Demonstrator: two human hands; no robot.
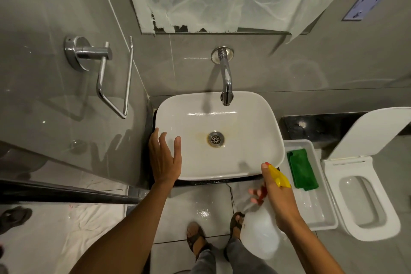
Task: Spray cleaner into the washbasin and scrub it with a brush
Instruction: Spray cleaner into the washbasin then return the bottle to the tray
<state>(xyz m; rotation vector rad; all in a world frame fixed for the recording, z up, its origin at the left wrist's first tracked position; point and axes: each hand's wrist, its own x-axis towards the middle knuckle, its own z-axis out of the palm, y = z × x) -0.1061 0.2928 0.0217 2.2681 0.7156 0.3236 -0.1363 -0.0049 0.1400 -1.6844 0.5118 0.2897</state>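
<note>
The white washbasin [251, 158] sits below a chrome wall tap [226, 82], with a yellowish stain around its metal drain [216, 138]. My left hand [164, 158] rests open on the basin's left rim, fingers spread. My right hand [277, 193] grips a translucent white spray bottle [260, 236] with a yellow and red trigger head [279, 177]. Its nozzle points toward the basin's front right corner. No brush is visible.
A white tray [311, 213] right of the basin holds a folded green cloth [302, 171]. A white toilet [364, 196] with raised lid stands at far right. A chrome towel ring [106, 73] hangs on the left wall. My sandalled feet [198, 238] stand on wet floor tiles.
</note>
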